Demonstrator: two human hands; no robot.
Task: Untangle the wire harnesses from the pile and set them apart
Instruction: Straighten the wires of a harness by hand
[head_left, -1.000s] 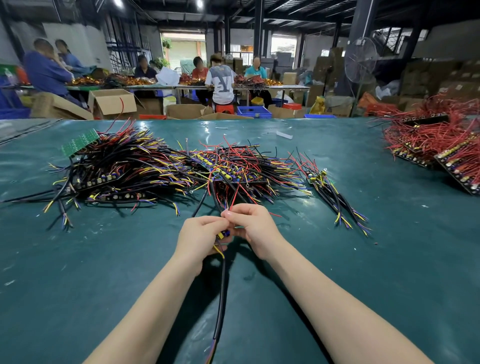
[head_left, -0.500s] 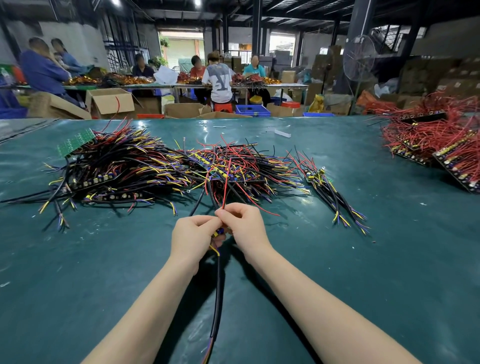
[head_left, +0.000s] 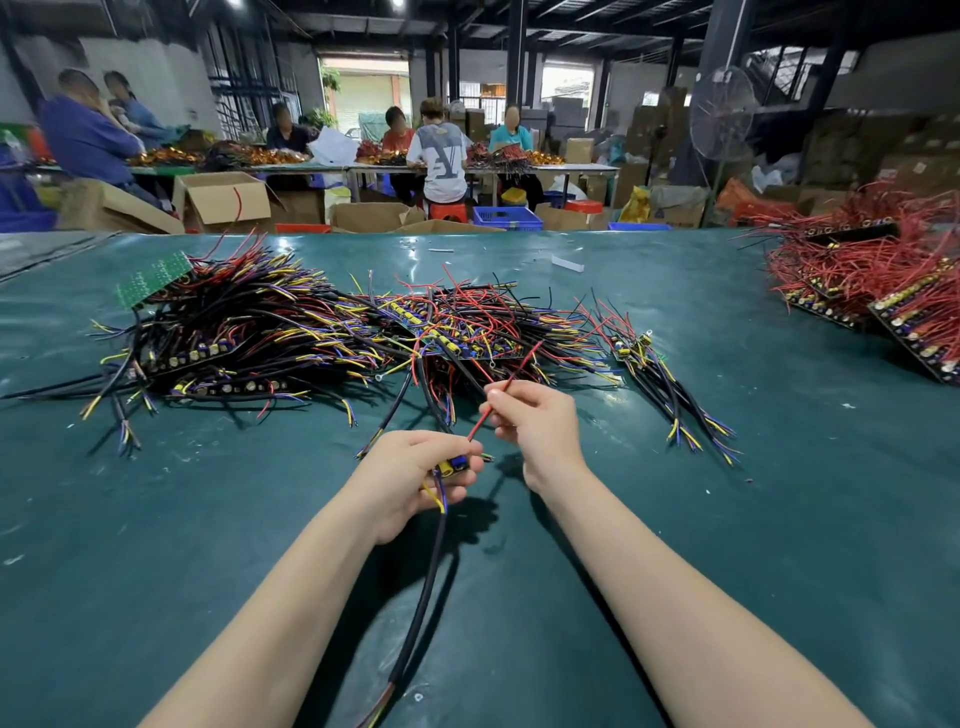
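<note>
Red wire (head_left: 519, 369) is pinched by the right hand (head_left: 537, 423) in the head view, just in front of the big pile (head_left: 291, 332) on the green table (head_left: 779, 545). The left hand (head_left: 410, 480) grips the yellow and blue end of one harness (head_left: 423, 597), whose black cable runs back toward the person. I think a quick pull could hook the wire tip on neighbouring wires and drag them along, or tear the wire from its joint.

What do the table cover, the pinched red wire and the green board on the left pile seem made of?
Table cover: probably coated fabric or vinyl, dark teal, soft sheen, creases. Red wire: plastic-looking insulation, smooth, slightly glossy. Green board: likely circuit-board laminate, matte green with rows of pale dots.
</note>
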